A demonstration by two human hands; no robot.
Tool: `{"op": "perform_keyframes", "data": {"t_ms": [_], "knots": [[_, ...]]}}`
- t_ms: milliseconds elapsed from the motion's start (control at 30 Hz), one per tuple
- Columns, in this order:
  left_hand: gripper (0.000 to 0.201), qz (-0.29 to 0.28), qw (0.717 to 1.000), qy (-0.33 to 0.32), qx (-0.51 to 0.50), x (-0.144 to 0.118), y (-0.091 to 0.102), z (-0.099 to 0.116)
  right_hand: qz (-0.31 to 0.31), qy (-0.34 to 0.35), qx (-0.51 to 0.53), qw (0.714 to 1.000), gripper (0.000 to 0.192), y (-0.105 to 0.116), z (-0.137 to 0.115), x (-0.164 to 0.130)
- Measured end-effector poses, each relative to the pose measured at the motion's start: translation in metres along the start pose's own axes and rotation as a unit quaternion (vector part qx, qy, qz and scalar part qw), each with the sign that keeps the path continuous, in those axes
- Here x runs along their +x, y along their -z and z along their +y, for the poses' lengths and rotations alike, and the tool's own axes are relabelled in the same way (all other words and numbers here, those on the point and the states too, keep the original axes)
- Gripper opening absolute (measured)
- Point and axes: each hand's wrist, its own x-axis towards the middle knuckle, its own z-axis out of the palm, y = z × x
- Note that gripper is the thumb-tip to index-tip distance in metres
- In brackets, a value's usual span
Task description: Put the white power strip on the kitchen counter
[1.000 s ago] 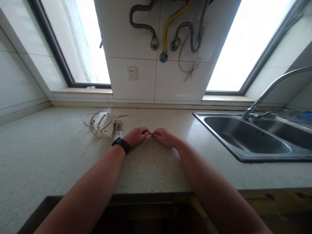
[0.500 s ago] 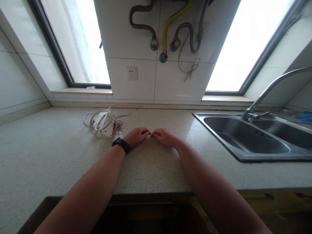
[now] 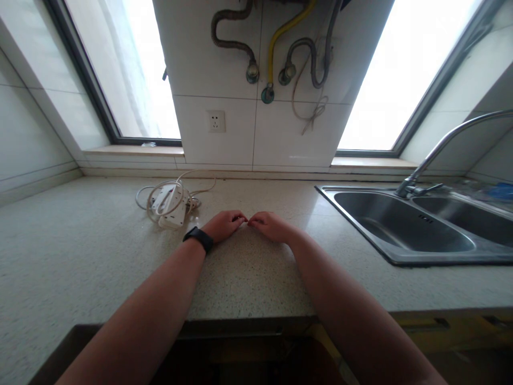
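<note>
Near the middle of the speckled countertop, my left hand and my right hand rest with their fingertips almost touching. The fingers of both are bent and drawn together in a pinch. Whatever is between them, if anything, is too small or hidden to make out. A black watch is on my left wrist. Just left of that hand lies a white power strip with its pale cord looped over it. A small clear object sits between the strip and the watch.
A steel double sink with a curved faucet is set into the counter at right. On the tiled wall are a socket, a yellow hose and grey hoses. Yellow drawers are below the counter's front edge.
The view has shifted very slightly. Both hands keep the same place and pose, and nothing on the counter has moved.
</note>
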Motion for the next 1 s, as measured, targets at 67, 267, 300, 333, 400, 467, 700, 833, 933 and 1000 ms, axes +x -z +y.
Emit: {"op": "perform_keyframes", "data": {"t_ms": [67, 267, 300, 333, 400, 467, 700, 833, 933, 1000], "knots": [[0.032, -0.001, 1.0, -0.002, 0.001, 0.0002, 0.0002, -0.0001, 0.0, 0.004, -0.003, 1.0, 0.025, 0.0004, -0.0003, 0.0], [0.032, 0.003, 1.0, -0.004, 0.002, -0.0001, 0.0003, -0.0001, 0.001, 0.006, -0.006, 1.0, 0.026, 0.001, -0.0006, -0.0003], [0.032, 0.003, 1.0, -0.002, 0.001, -0.0002, 0.0003, 0.0002, 0.0, 0.006, -0.006, 1.0, 0.026, 0.001, -0.0006, -0.0004], [0.032, 0.003, 1.0, 0.0, 0.0, -0.0003, 0.0004, 0.0006, 0.0, 0.007, -0.006, 1.0, 0.026, 0.001, -0.0005, -0.0005], [0.032, 0.001, 1.0, 0.004, 0.0, -0.0006, 0.0007, 0.0016, 0.002, 0.01, -0.007, 1.0, 0.026, 0.0008, -0.0003, -0.0006], [0.032, 0.0, 1.0, 0.004, 0.001, -0.0007, 0.001, 0.0024, 0.004, 0.013, -0.009, 1.0, 0.026, 0.0006, 0.0001, -0.0005], [0.032, 0.0, 1.0, -0.003, 0.0, -0.0001, 0.0, 0.001, 0.002, 0.015, -0.014, 1.0, 0.025, 0.0, 0.0, 0.0006], [0.032, -0.001, 1.0, -0.004, -0.001, 0.0002, 0.0, 0.0, 0.005, 0.015, -0.014, 1.0, 0.025, -0.0007, 0.0007, 0.0006], [0.032, 0.0, 1.0, -0.003, 0.002, 0.0006, 0.0002, -0.0002, 0.007, 0.015, -0.012, 1.0, 0.026, -0.0013, 0.0023, 0.0006], [0.032, -0.001, 1.0, -0.002, 0.003, 0.0008, 0.0, -0.0003, 0.007, 0.019, -0.01, 1.0, 0.026, -0.0015, 0.0033, 0.0006]]}}
